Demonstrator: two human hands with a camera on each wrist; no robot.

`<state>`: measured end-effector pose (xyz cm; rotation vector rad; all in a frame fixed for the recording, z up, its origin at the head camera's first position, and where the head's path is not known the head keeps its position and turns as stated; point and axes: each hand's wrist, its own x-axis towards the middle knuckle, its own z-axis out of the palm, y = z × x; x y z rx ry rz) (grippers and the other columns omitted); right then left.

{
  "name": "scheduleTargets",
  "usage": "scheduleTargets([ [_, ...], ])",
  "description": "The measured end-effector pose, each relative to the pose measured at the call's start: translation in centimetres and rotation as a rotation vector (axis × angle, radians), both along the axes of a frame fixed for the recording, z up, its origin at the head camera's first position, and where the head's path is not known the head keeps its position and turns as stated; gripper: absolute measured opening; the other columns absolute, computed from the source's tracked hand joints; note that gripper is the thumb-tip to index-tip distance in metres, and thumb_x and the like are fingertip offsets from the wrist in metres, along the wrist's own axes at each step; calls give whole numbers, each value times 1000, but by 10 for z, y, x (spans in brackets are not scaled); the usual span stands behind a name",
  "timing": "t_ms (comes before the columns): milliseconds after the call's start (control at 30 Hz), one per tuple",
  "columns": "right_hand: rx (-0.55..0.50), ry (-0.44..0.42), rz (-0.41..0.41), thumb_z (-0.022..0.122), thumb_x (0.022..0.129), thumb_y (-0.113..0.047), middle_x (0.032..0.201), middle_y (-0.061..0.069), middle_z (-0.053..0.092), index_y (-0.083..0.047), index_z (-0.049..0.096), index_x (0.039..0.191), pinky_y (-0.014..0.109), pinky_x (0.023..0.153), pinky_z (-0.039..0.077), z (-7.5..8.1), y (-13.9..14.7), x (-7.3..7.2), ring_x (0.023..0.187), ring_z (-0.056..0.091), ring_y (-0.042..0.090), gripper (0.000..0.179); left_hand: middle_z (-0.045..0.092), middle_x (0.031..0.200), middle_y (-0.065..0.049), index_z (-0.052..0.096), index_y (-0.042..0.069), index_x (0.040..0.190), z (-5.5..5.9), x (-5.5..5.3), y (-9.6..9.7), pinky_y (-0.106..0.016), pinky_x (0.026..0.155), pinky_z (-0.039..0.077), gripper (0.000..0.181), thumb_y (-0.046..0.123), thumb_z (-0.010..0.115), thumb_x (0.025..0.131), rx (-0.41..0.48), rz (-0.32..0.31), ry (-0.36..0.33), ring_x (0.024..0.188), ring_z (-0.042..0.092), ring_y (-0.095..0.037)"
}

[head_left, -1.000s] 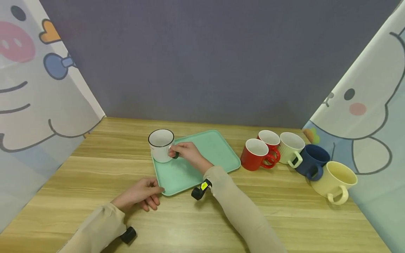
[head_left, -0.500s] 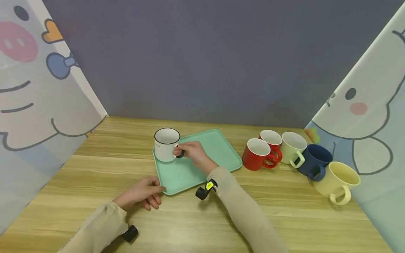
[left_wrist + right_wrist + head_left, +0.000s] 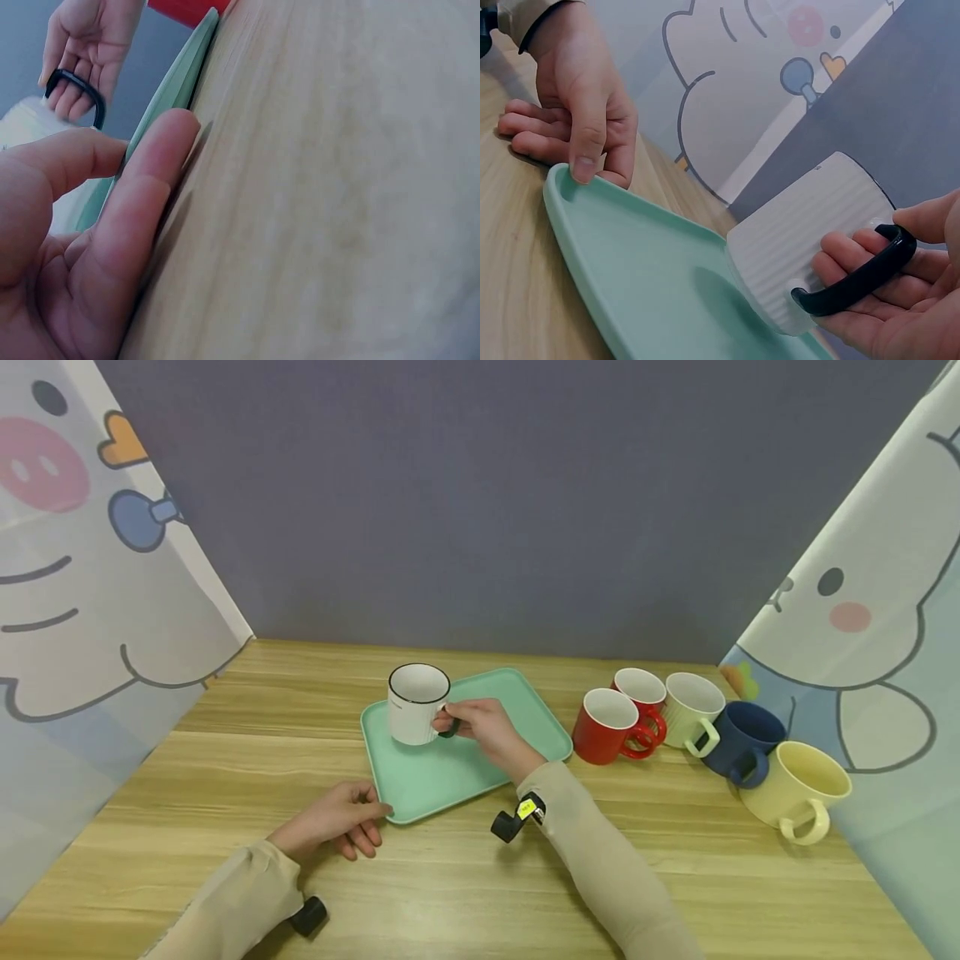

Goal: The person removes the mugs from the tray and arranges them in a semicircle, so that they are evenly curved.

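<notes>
My right hand (image 3: 483, 727) grips a white ribbed mug (image 3: 417, 718) by its black handle (image 3: 859, 281), fingers curled through the loop. The mug has a dark rim and is upright over the left part of a mint-green tray (image 3: 435, 781). Its shadow falls on the tray in the right wrist view; whether its base touches, I cannot tell. At the tray's near left corner, my left hand (image 3: 337, 818) pinches the rim, with the thumb (image 3: 589, 139) on top and the index finger against the outer side. The other left fingers lie loosely curled by the table.
Right of the tray stand two red mugs (image 3: 600, 739), a pale green ribbed mug (image 3: 682, 718), a dark blue mug (image 3: 738, 747) and a yellow mug (image 3: 787, 793), close together. A grey wall (image 3: 480, 510) rises behind the wooden table (image 3: 420, 893), with cartoon-printed panels at both sides.
My right hand has carried the white mug rightward, from the tray's left edge farther over the tray. The left hand has stayed at the tray corner.
</notes>
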<state>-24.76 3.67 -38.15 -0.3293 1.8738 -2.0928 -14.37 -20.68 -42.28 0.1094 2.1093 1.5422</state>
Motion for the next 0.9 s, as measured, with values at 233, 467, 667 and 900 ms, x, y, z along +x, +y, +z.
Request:
scheduleTargets([
  [233, 10, 14, -1, 57, 99, -7, 88, 11, 75, 16, 65, 112, 41, 95, 53, 7, 23, 8, 85, 72, 16, 28, 69, 72, -11, 50, 2, 90, -2, 0, -1, -24, 44, 53, 26, 24, 60, 99, 8, -8, 3, 57, 69, -16],
  [467, -1, 72, 28, 54, 100, -6, 88, 7, 75, 22, 61, 113, 38, 96, 52, 13, 51, 16, 87, 72, 13, 31, 69, 72, -11, 49, 1, 90, -1, 0, -1, -24, 44, 53, 26, 24, 60, 99, 14, -11, 7, 57, 69, -17],
  [667, 10, 92, 41, 52, 100, -5, 90, 5, 75, 24, 60, 112, 37, 98, 51, 17, 77, 28, 90, 71, 12, 32, 69, 72, -11, 49, 1, 90, -3, 0, -1, -24, 44, 53, 26, 23, 60, 99, 18, -9, 5, 57, 69, -17],
  [900, -8, 103, 14, 53, 99, -2, 88, 4, 75, 23, 63, 106, 30, 92, 53, 19, 102, 45, 92, 71, 12, 29, 69, 72, -11, 50, 1, 91, -2, 1, 0, -24, 45, 53, 26, 24, 60, 99, 12, -7, 14, 58, 69, -16],
])
